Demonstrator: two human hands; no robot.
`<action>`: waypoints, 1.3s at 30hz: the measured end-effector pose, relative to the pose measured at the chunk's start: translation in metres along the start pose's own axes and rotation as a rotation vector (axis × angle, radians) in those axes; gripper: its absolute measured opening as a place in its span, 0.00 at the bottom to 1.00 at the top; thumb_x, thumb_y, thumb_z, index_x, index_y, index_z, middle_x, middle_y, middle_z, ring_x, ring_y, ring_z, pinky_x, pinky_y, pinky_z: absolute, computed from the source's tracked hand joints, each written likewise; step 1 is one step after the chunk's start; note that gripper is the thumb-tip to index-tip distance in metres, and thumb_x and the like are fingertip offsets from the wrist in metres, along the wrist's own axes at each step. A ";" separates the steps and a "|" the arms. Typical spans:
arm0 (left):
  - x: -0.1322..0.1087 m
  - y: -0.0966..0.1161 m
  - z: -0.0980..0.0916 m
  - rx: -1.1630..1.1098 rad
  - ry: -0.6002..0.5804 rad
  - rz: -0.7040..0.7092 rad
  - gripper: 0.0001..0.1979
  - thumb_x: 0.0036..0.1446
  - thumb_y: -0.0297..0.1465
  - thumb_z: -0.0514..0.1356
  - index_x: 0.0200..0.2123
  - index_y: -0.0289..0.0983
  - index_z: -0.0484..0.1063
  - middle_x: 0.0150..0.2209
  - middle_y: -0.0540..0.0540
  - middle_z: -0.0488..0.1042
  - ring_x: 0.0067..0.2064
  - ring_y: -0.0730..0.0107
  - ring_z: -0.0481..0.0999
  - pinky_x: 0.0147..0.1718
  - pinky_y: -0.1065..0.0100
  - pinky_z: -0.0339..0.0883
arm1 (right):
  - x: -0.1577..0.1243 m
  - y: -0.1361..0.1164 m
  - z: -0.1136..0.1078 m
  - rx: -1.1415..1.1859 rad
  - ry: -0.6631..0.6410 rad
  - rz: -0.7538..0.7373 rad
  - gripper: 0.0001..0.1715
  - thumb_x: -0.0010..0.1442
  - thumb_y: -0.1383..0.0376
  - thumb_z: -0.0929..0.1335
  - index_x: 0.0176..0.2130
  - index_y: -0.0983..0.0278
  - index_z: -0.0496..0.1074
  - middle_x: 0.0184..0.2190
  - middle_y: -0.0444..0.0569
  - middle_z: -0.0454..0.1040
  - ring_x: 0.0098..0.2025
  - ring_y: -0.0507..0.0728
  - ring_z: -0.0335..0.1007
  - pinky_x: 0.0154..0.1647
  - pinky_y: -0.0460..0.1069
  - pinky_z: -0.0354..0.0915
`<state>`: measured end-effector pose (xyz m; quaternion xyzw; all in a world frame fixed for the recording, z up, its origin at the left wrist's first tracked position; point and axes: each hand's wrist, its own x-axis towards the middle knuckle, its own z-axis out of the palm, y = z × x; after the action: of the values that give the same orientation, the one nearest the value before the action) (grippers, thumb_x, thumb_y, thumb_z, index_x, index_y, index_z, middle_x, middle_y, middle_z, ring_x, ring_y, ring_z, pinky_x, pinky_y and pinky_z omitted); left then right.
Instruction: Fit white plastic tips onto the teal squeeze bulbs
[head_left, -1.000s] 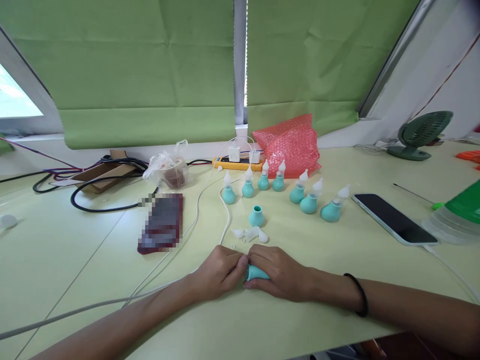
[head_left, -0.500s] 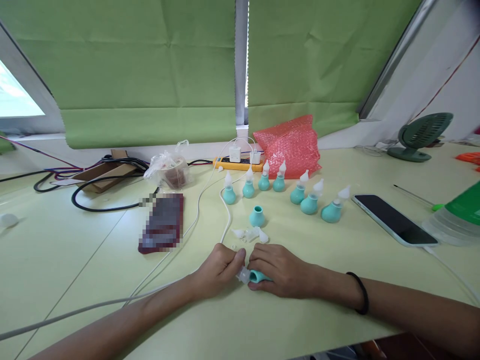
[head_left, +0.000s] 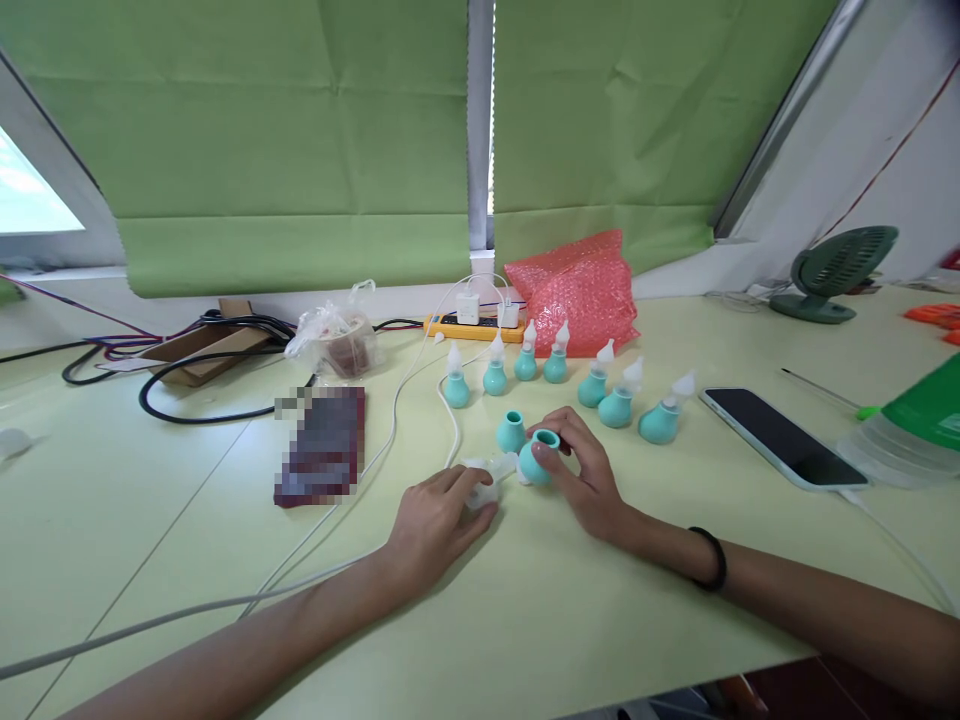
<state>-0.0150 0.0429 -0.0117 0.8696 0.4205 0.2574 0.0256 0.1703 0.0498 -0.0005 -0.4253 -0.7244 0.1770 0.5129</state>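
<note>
My right hand (head_left: 581, 475) grips a teal bulb (head_left: 538, 458) with its open mouth facing up, between thumb and fingers. Just behind it another teal bulb (head_left: 511, 432) without a tip stands on the table. My left hand (head_left: 442, 515) is curled around a clear plastic piece (head_left: 480, 490), beside small translucent parts (head_left: 502, 465) that the fingers partly hide. Further back stand several teal bulbs with clear tips, among them one at the left (head_left: 455, 388) and one at the right (head_left: 660, 422).
A phone (head_left: 784, 435) with a cable lies at the right, near a green-labelled container (head_left: 926, 420) and a fan (head_left: 832, 275). Behind are a pink bubble bag (head_left: 581, 300) and a yellow power strip (head_left: 442, 326). White cables (head_left: 397, 410) run left of my hands.
Both hands have moved forward and apart. The teal bulb in my right hand has gone from lying sideways to mouth up, beside the other bare bulb. My left hand is now at the small parts.
</note>
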 end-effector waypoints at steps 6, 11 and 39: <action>0.000 -0.002 -0.001 0.048 -0.038 0.035 0.13 0.51 0.24 0.50 0.41 0.39 0.64 0.38 0.46 0.71 0.38 0.66 0.71 0.32 0.67 0.67 | 0.011 0.014 -0.001 0.043 0.141 0.113 0.11 0.57 0.60 0.59 0.30 0.63 0.64 0.30 0.46 0.61 0.31 0.52 0.56 0.32 0.47 0.55; 0.000 -0.001 -0.001 0.072 -0.049 0.038 0.14 0.49 0.22 0.50 0.40 0.39 0.64 0.41 0.45 0.68 0.38 0.66 0.70 0.28 0.67 0.68 | 0.018 0.031 -0.002 0.034 0.181 0.242 0.13 0.55 0.57 0.60 0.32 0.63 0.66 0.32 0.46 0.62 0.34 0.52 0.57 0.32 0.47 0.54; -0.002 -0.002 0.000 -0.025 -0.071 0.092 0.14 0.50 0.23 0.50 0.42 0.37 0.63 0.39 0.43 0.65 0.40 0.63 0.65 0.35 0.62 0.66 | 0.025 0.052 -0.004 -0.068 0.233 0.114 0.15 0.50 0.61 0.64 0.40 0.61 0.62 0.40 0.48 0.61 0.40 0.55 0.61 0.37 0.51 0.63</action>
<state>-0.0170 0.0430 -0.0130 0.8962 0.3756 0.2326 0.0396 0.1939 0.0983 -0.0198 -0.5004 -0.6402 0.1306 0.5681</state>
